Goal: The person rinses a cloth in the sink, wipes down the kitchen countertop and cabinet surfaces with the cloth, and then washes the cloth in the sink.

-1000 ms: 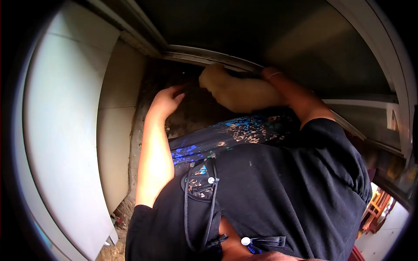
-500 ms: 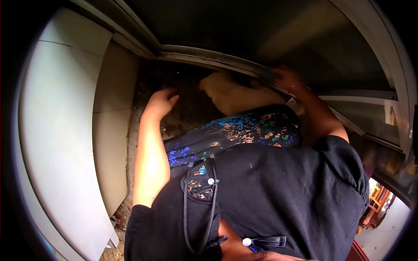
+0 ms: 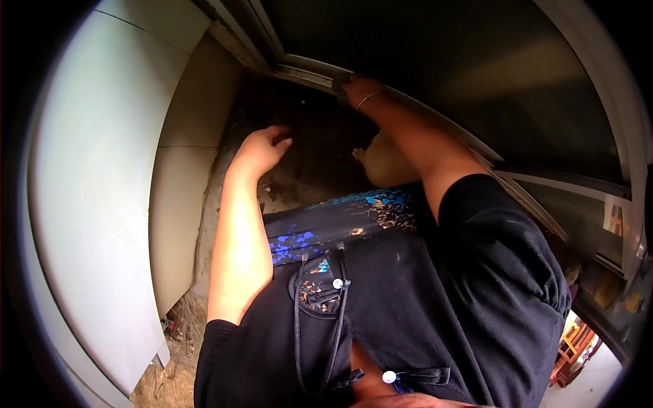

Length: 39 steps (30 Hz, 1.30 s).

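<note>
Fingers closed over a dark cloth-like item [image 3: 340,87], the right hand [image 3: 358,90] works at the lower rail [image 3: 307,73], upper center; the left hand [image 3: 262,149], left of center, hangs loosely open above the floor [image 3: 289,180].

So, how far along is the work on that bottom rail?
Done: nothing I can confirm; the bottom rail shows no clear line between finished and unfinished parts. In hand: the right hand has a dark bundle, perhaps a cloth, at the rail, which suggests wiping; the left hand looks empty. Left: possibly the short stretch toward the corner, though I can't tell.
</note>
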Each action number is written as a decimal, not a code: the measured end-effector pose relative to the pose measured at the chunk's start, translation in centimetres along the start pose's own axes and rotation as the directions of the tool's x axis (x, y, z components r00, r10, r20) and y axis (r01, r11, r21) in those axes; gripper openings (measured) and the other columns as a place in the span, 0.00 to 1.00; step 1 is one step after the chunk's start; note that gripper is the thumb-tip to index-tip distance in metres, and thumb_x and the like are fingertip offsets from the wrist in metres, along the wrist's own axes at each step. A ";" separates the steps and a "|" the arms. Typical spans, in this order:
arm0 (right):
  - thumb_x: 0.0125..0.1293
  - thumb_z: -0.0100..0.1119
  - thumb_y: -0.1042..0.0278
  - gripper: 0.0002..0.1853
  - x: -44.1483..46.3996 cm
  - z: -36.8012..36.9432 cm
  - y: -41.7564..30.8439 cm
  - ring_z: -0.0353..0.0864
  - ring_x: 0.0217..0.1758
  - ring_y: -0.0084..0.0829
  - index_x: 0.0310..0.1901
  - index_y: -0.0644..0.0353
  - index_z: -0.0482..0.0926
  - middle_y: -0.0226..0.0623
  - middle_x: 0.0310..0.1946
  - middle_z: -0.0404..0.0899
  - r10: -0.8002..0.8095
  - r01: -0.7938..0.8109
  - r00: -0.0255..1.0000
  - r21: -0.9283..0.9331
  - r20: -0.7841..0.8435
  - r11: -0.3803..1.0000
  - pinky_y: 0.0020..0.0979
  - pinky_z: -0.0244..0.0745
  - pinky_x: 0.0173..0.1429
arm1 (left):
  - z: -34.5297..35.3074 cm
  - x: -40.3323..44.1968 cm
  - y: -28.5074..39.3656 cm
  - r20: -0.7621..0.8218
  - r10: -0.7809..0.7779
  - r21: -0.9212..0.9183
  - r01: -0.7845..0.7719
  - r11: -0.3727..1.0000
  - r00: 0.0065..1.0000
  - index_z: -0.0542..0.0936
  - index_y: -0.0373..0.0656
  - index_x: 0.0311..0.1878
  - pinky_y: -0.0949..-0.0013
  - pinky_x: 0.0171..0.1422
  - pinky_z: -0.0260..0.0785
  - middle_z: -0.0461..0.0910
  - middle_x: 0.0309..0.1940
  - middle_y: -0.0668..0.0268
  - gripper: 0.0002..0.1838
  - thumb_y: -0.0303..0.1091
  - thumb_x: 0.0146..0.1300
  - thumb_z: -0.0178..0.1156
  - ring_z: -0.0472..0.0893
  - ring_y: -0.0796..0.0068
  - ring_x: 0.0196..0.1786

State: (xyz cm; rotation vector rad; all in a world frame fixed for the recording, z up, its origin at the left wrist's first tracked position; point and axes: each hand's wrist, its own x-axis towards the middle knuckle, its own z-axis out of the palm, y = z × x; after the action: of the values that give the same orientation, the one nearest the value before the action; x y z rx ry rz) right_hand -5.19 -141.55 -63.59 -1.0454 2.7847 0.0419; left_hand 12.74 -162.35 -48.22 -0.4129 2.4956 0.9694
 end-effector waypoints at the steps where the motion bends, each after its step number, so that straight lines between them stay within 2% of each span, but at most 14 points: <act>1: 0.64 0.46 0.64 0.13 0.6 0.7 -0.3 0.78 0.47 0.44 0.48 0.48 0.77 0.42 0.48 0.73 -0.004 0.004 1.000 0.005 0.002 1.000 0.42 0.74 0.47 | -0.2 0.0 -0.1 0.005 -0.003 0.008 0.003 1.000 1.000 0.74 0.43 0.57 0.66 0.57 0.68 0.79 0.49 0.55 0.21 0.38 0.61 0.59 0.78 0.61 0.52; 4: 0.68 0.36 0.63 0.17 0.7 1.9 -0.7 0.79 0.49 0.45 0.51 0.48 0.75 0.44 0.50 0.75 0.052 -0.046 0.990 -0.052 0.133 0.998 0.44 0.74 0.50 | -0.4 0.2 -0.5 0.011 -0.015 0.005 0.015 1.000 1.000 0.73 0.42 0.58 0.66 0.56 0.68 0.79 0.49 0.56 0.22 0.37 0.62 0.59 0.78 0.62 0.52; 7: 0.69 0.33 0.60 0.20 -0.1 2.3 -0.9 0.80 0.47 0.46 0.49 0.51 0.78 0.46 0.46 0.79 0.140 -0.138 0.990 0.043 -0.022 0.989 0.45 0.74 0.50 | -0.6 0.0 -0.1 -0.006 -0.022 -0.016 0.022 1.000 1.000 0.73 0.42 0.58 0.66 0.56 0.69 0.79 0.49 0.56 0.22 0.37 0.62 0.59 0.78 0.62 0.52; 10: 0.66 0.42 0.60 0.18 -0.3 2.8 -0.5 0.77 0.53 0.46 0.52 0.53 0.77 0.41 0.55 0.74 0.246 -0.270 0.949 0.107 0.195 0.957 0.46 0.70 0.56 | -0.5 0.0 -0.4 -0.004 -0.016 -0.005 0.016 1.000 1.000 0.73 0.42 0.58 0.66 0.56 0.69 0.79 0.49 0.56 0.22 0.37 0.62 0.59 0.78 0.62 0.52; 12: 0.61 0.49 0.59 0.15 -0.4 2.8 0.4 0.80 0.47 0.45 0.43 0.54 0.82 0.44 0.47 0.79 0.128 -0.061 0.872 -0.154 0.473 0.986 0.45 0.74 0.50 | -0.4 0.1 -0.4 0.009 0.006 0.011 -0.006 1.000 1.000 0.73 0.42 0.58 0.67 0.56 0.69 0.79 0.49 0.56 0.22 0.37 0.61 0.59 0.78 0.62 0.52; 15: 0.54 0.57 0.58 0.18 -3.6 -3.4 2.0 0.80 0.48 0.45 0.45 0.55 0.82 0.42 0.48 0.79 0.134 -0.130 0.858 -0.041 0.497 0.991 0.44 0.74 0.52 | -0.4 0.3 -0.5 0.003 0.019 -0.007 -0.019 1.000 1.000 0.73 0.44 0.58 0.65 0.58 0.68 0.78 0.50 0.55 0.22 0.38 0.61 0.59 0.77 0.61 0.53; 20: 0.57 0.52 0.60 0.19 -8.8 -2.1 8.6 0.76 0.55 0.41 0.49 0.53 0.80 0.40 0.52 0.77 0.354 -0.334 0.725 -0.147 0.591 0.931 0.47 0.69 0.57 | 0.6 1.7 -1.2 0.032 0.095 0.002 -0.095 0.995 0.995 0.73 0.45 0.59 0.65 0.58 0.68 0.78 0.50 0.55 0.22 0.37 0.61 0.59 0.77 0.60 0.53; 24: 0.55 0.55 0.58 0.20 -13.7 2.0 13.1 0.76 0.54 0.42 0.49 0.54 0.80 0.41 0.51 0.77 0.409 -0.442 0.740 -0.072 0.534 0.894 0.45 0.70 0.57 | 1.0 1.7 -0.4 0.055 0.082 0.007 -0.083 0.997 0.995 0.73 0.45 0.58 0.65 0.57 0.68 0.78 0.50 0.55 0.22 0.37 0.61 0.59 0.77 0.60 0.53; 26: 0.54 0.56 0.53 0.19 -16.3 6.1 16.5 0.80 0.44 0.45 0.42 0.56 0.83 0.45 0.40 0.81 0.329 -0.350 0.856 -0.021 0.399 0.936 0.42 0.74 0.52 | 1.7 1.9 -0.9 0.067 0.077 0.006 -0.078 0.997 0.995 0.74 0.45 0.58 0.65 0.57 0.69 0.78 0.50 0.54 0.21 0.37 0.61 0.59 0.78 0.60 0.53; 30: 0.58 0.54 0.51 0.20 -24.7 6.7 21.5 0.79 0.47 0.44 0.46 0.56 0.81 0.45 0.44 0.80 0.365 -0.432 0.841 0.090 0.400 0.897 0.41 0.73 0.54 | 1.3 1.0 0.8 0.082 0.084 0.107 -0.092 0.990 0.993 0.74 0.44 0.57 0.66 0.56 0.69 0.78 0.50 0.54 0.21 0.37 0.61 0.59 0.78 0.60 0.52; 32: 0.62 0.51 0.51 0.21 -28.1 12.6 25.9 0.77 0.52 0.41 0.52 0.54 0.77 0.46 0.50 0.77 0.517 -0.536 0.709 -0.109 0.479 0.837 0.41 0.71 0.57 | 1.8 0.9 0.9 0.090 0.074 0.109 -0.084 0.991 0.993 0.74 0.43 0.57 0.66 0.56 0.69 0.78 0.49 0.54 0.21 0.37 0.61 0.59 0.78 0.60 0.52; 36: 0.64 0.49 0.53 0.22 -34.4 10.5 26.4 0.75 0.55 0.39 0.56 0.52 0.74 0.45 0.54 0.74 0.610 -0.616 0.694 -0.123 0.382 0.778 0.42 0.70 0.58 | 1.8 0.6 0.1 0.083 0.046 0.128 -0.056 0.990 0.996 0.74 0.42 0.57 0.65 0.55 0.70 0.79 0.48 0.54 0.21 0.37 0.61 0.59 0.78 0.61 0.52; 38: 0.64 0.48 0.55 0.20 -37.7 12.9 28.7 0.75 0.56 0.39 0.54 0.53 0.76 0.42 0.54 0.75 0.736 -0.697 0.601 -0.247 0.311 0.673 0.42 0.70 0.59 | 2.0 0.9 -0.1 0.078 0.025 0.144 -0.036 0.989 0.997 0.74 0.41 0.57 0.65 0.55 0.70 0.79 0.48 0.54 0.21 0.38 0.61 0.59 0.78 0.61 0.52; 39: 0.64 0.48 0.56 0.20 -38.6 18.8 34.1 0.75 0.56 0.40 0.53 0.54 0.76 0.41 0.54 0.75 0.661 -0.654 0.568 -0.218 0.491 0.724 0.43 0.69 0.59 | 2.3 1.2 -1.0 0.086 0.023 0.097 -0.031 0.995 0.996 0.74 0.41 0.56 0.65 0.55 0.70 0.79 0.48 0.53 0.21 0.38 0.61 0.59 0.78 0.61 0.52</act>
State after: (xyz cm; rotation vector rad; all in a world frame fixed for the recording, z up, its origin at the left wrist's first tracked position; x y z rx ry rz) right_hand 3.79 -89.12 -76.86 0.1041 2.4420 0.3845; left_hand 12.76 -161.61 -50.96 -0.3017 2.4659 0.8524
